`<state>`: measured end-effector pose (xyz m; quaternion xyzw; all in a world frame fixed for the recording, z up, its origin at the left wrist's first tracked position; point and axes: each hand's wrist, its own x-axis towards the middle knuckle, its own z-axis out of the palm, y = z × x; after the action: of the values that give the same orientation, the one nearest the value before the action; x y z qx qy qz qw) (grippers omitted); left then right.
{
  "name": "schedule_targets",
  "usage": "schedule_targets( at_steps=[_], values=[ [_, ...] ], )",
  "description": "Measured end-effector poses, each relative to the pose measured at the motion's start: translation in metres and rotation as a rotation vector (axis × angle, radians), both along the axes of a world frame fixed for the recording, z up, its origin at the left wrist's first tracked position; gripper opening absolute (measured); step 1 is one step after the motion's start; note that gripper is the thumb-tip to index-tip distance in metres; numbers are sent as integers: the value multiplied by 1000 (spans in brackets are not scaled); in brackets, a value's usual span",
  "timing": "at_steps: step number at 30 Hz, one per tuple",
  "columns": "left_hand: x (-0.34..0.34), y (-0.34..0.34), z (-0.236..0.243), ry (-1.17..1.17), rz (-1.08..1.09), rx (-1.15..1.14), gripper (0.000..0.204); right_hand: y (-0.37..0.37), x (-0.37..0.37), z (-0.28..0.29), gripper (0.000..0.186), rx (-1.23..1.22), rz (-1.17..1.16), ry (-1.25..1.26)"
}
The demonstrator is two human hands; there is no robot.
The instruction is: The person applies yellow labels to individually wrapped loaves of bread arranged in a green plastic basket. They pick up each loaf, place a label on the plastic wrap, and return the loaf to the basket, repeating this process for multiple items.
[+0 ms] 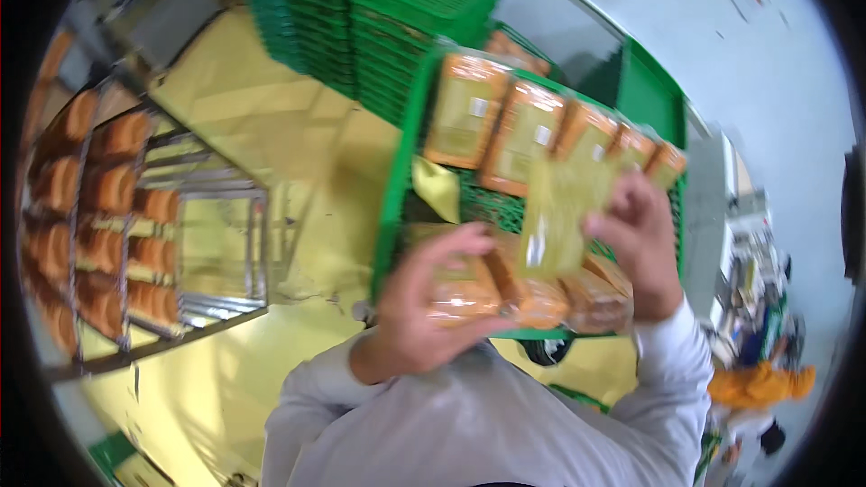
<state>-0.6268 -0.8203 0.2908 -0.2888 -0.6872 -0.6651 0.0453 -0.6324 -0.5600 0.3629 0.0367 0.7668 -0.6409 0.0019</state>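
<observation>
The bag of bread point(552, 221), clear and shiny plastic, is held up over the green crate point(393, 189). The right hand point(642, 248) pinches its side with bent fingers. The left hand point(424, 302) curls around a wrapped loaf point(465, 293) in the crate. More orange packs point(528, 131) lie flat in a row. A metal rack point(135, 234) holds brown loaves.

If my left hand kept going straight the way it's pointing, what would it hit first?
Probably the wrapped bread loaf in the green crate; the left hand already seems to touch it, though blur leaves depth unclear.
</observation>
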Motion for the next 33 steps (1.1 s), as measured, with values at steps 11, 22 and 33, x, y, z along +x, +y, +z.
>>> schedule_targets(
  at_steps=[11,22,33],
  values=[
    [12,-30,-9,-108,183,388,21,-149,53,-58,8,-128,-186,231],
    [10,-63,-15,-408,53,642,22,-180,42,-82,15,-397,-2,268],
    [14,-65,-15,-233,147,488,23,-184,45,-95,11,-334,-17,386]
  ],
)
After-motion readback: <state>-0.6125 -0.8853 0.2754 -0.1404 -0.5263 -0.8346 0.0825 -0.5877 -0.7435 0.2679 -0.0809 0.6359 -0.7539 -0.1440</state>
